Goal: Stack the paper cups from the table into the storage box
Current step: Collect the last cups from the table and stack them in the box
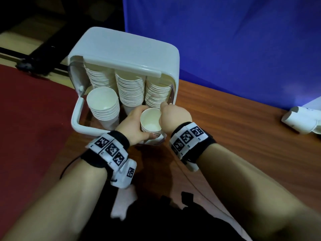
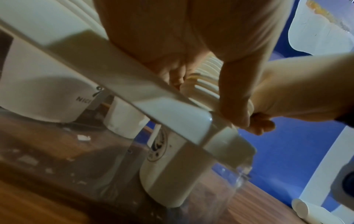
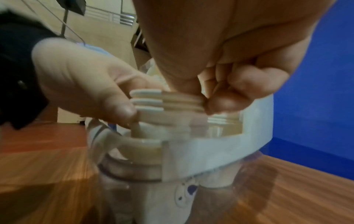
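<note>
A short stack of white paper cups [image 1: 150,121] stands upright in the front right of the open white storage box [image 1: 125,54]. My left hand [image 1: 137,122] grips the stack from the left, thumb on its near side. My right hand [image 1: 166,115] pinches the top rims from the right. In the right wrist view the right fingertips [image 3: 216,104] pinch the cup rims [image 3: 149,100], and the left hand [image 3: 86,84] presses the stack's side. In the left wrist view the stack's rims [image 2: 206,78] show between both hands, behind the box's front rim [image 2: 134,94].
Three long rows of nested cups [image 1: 130,89] fill the back of the box, and another stack [image 1: 104,105] stands front left. Loose cups [image 1: 302,120] lie on the wooden table [image 1: 234,136] at the far right. A blue backdrop [image 1: 225,40] rises behind.
</note>
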{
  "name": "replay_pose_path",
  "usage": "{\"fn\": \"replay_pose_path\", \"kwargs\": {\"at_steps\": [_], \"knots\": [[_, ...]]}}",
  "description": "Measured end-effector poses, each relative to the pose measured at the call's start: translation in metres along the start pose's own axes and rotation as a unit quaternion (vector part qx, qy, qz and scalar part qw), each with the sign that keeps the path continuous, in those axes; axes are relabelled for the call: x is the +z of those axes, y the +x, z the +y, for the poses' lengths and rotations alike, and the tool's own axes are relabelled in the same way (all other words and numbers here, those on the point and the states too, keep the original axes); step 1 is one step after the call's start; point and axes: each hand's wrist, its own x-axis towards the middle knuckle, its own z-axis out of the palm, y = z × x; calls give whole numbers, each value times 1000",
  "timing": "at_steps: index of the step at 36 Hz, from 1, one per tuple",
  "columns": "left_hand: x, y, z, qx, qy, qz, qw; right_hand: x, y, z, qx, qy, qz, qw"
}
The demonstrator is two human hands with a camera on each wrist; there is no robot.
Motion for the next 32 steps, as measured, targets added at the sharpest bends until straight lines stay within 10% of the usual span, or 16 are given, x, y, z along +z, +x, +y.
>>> {"fn": "replay_pose_path", "kwargs": {"at_steps": [15, 32], "knots": [[12, -21, 86, 142, 111, 32, 983, -23, -71, 125, 44, 94, 68, 992], [280, 99, 291, 153, 116, -106, 976, -22, -216, 515, 320, 57, 94, 941]]}}
